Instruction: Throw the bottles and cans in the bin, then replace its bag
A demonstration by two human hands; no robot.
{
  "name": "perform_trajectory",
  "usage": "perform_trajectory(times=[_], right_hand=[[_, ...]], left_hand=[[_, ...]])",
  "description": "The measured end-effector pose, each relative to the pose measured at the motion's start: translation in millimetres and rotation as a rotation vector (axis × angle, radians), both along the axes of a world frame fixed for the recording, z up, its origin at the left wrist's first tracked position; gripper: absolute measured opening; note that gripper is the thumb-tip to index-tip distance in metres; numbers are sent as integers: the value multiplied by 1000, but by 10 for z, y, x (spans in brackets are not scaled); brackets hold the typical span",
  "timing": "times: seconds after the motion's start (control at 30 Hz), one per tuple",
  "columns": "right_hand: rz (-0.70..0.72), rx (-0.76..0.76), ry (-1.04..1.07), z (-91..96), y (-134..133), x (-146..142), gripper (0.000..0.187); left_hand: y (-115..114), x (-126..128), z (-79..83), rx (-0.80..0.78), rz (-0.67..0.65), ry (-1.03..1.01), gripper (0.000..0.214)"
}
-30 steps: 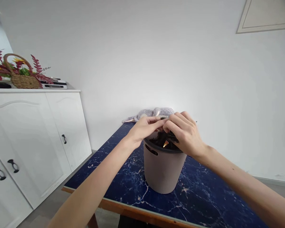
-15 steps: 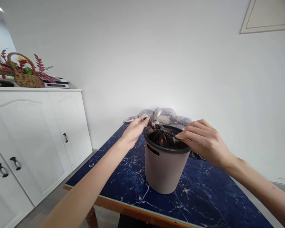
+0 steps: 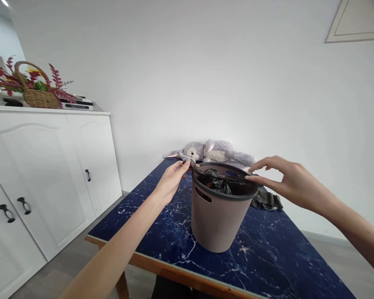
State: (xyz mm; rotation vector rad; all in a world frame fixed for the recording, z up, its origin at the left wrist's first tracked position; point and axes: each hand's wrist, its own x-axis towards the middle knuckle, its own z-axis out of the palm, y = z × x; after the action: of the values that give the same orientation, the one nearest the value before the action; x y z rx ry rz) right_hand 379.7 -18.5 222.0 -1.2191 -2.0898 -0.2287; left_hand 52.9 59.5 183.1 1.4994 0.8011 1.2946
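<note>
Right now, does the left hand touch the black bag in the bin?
Touching: the head view shows the left hand pinching one end of the black bag.

Blocked at lower centre of the frame by the upright bin (image 3: 216,226); crossed at its opening by the black bag (image 3: 220,184), stretched between left hand (image 3: 170,182) and right hand (image 3: 288,182). Barred behind, at mid-frame, by the plush toy (image 3: 220,151); cluttered just right of the bin by crumpled black plastic (image 3: 268,201). Passable over bare desk (image 3: 277,253) at lower right, and in the strip between left forearm (image 3: 124,243) and bin. Open above both hands, in front of the wall (image 3: 190,83).
</note>
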Motion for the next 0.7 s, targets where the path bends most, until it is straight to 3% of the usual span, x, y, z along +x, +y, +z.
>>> perform_trajectory(times=[0.13,0.23,0.4,0.57,0.7], right_hand=[[35,-92,-64,110,29,-344,46],[39,-121,-187,100,155,-581,43],[95,-142,-298,56,420,-739,26],[58,-2,-303,44,502,-684,24],[-57,98,-174,98,497,-645,28]], left_hand=[[-115,-51,-45,61,42,-11,42],[-85,-124,-221,99,130,-34,45],[217,-424,-849,105,437,281,51],[469,-832,-1490,39,519,447,43],[479,-993,-1714,76,477,557,37]])
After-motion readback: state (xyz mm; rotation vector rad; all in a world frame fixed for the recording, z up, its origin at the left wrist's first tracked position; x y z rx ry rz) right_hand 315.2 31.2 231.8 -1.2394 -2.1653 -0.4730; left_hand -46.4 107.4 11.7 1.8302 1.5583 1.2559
